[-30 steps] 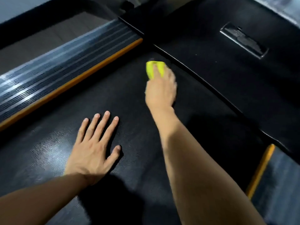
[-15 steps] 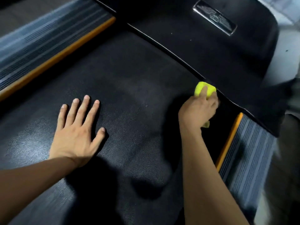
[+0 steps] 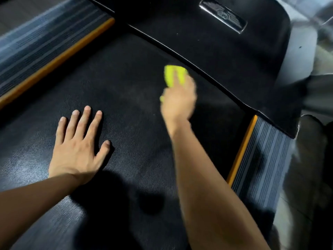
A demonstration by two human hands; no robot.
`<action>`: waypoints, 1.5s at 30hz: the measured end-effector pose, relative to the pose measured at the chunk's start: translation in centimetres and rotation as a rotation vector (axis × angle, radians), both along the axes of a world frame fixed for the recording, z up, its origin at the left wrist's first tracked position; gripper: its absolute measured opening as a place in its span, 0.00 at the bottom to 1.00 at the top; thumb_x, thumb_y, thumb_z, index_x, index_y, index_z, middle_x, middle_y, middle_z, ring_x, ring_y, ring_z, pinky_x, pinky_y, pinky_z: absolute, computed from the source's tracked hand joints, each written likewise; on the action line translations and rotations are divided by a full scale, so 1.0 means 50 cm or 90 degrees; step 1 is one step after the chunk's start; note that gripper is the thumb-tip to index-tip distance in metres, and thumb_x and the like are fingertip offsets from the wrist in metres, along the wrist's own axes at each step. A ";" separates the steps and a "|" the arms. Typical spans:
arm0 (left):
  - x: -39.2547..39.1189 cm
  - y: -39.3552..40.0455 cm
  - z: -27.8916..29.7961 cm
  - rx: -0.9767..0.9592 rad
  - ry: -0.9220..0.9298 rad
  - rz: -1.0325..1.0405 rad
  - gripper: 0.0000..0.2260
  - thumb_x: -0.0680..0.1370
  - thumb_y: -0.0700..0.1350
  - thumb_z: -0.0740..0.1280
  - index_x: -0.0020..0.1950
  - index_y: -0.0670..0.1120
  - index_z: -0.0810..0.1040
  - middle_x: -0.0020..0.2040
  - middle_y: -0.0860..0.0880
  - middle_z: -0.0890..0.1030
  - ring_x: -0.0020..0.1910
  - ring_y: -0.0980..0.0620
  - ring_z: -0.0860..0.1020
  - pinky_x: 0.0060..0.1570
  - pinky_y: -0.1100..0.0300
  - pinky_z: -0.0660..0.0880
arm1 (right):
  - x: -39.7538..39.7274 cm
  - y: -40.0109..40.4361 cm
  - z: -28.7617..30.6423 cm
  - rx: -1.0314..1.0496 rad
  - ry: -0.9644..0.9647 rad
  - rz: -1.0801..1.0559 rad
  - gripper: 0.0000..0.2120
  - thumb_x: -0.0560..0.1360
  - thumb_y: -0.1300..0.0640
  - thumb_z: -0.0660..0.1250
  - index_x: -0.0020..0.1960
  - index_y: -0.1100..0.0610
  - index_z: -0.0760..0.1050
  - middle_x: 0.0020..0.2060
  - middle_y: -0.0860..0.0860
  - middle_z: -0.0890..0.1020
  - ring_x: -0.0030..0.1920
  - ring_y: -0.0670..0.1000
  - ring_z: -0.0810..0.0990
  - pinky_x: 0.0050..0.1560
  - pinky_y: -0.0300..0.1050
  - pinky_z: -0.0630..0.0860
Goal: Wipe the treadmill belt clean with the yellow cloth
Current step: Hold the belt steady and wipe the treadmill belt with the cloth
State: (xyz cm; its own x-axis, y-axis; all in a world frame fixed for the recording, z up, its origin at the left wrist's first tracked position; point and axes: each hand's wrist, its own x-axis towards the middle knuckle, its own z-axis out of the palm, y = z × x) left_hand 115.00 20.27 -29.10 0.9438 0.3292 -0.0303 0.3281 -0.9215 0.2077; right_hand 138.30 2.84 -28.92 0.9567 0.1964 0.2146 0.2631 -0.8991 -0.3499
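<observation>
- Nearest us, our left hand lies flat on the belt, fingers spread and holding nothing; we judge it braces our lean.
- Farther out, our right hand presses the cloth onto the belt, fingers closed over it so it stays bunched under the palm. The hand is blurred, so we read it as mid-stroke.
- Beyond, the cloth sits just short of the black cover, where dust likely gathers.
- Orange-edged rails flank the belt.
</observation>
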 end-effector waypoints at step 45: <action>-0.001 -0.001 -0.011 0.013 -0.018 0.012 0.35 0.77 0.63 0.52 0.83 0.52 0.54 0.83 0.45 0.55 0.82 0.40 0.52 0.80 0.42 0.44 | -0.142 -0.094 0.044 0.075 -0.010 0.113 0.25 0.67 0.63 0.66 0.62 0.48 0.78 0.60 0.53 0.81 0.58 0.58 0.79 0.58 0.50 0.74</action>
State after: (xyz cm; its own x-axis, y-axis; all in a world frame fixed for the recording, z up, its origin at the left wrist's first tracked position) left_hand 114.95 20.23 -29.65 0.9377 0.3476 0.0036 0.3400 -0.9194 0.1979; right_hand 131.18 -1.88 -26.71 0.9058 0.3338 0.2610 0.4198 -0.7913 -0.4446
